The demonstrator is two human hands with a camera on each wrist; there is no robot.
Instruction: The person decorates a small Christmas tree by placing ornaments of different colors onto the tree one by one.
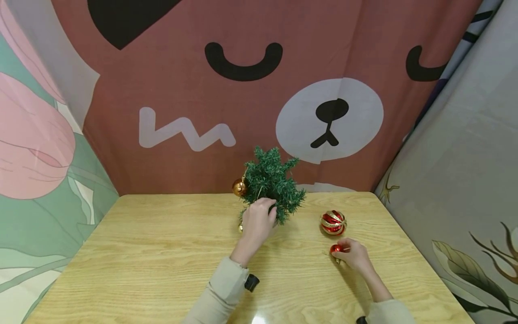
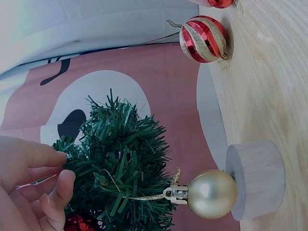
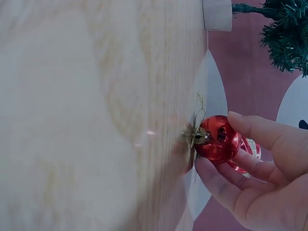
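A small green artificial Christmas tree (image 1: 272, 180) stands at the table's back edge on a round pale base (image 2: 257, 180). My left hand (image 1: 259, 218) is at its near side, thumb and fingers curled about the branches. A gold ball ornament (image 2: 211, 194) hangs by a cord near that hand, a shiny copper-gold ball (image 1: 239, 187) hangs higher on the left, and part of a red ornament (image 2: 81, 223) shows low beside the fingers. Close over the table, my right hand (image 1: 355, 255) pinches a shiny red ball ornament (image 3: 219, 139) between thumb and fingers; its gold cap and loop face the tabletop.
A larger red-and-gold striped ball (image 1: 333, 222) lies on the wooden table (image 1: 162, 252), just beyond the right hand. Behind the table hangs a printed curtain (image 1: 182, 90), with another curtain (image 1: 465, 148) along the right side.
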